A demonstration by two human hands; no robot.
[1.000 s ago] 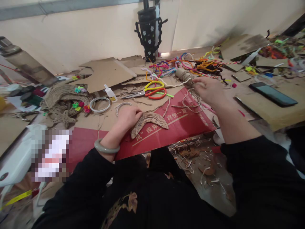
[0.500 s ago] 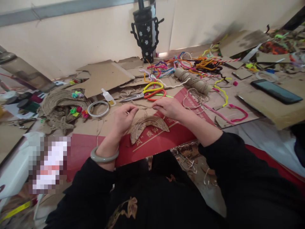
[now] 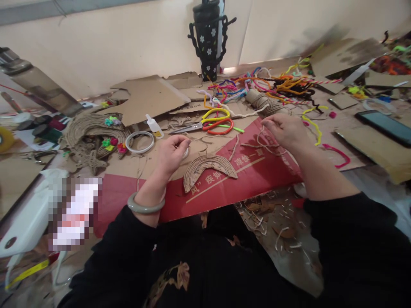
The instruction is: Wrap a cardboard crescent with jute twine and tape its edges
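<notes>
A small twine-wound arch (image 3: 208, 167) lies on a red printed cardboard sheet (image 3: 253, 179) in front of me. My left hand (image 3: 171, 153), with a pale bangle on the wrist, is closed in a pinch just left of the arch, holding a thin strand of jute twine (image 3: 205, 137). My right hand (image 3: 285, 129) is curled over loose loops of the same twine on the red sheet, below the twine spool (image 3: 261, 102).
Scissors with yellow and red handles (image 3: 208, 123), a small glue bottle (image 3: 154, 126), a white ring (image 3: 139, 142), coloured pipe cleaners (image 3: 266, 85), a black tumbler (image 3: 210, 38), cardboard sheets, a larger twine rainbow (image 3: 93, 134) at left and a phone (image 3: 387, 126) at right.
My right hand moved right, from beside my left hand above the arch back toward the loose twine near the spool. My left hand stayed by the arch's left end.
</notes>
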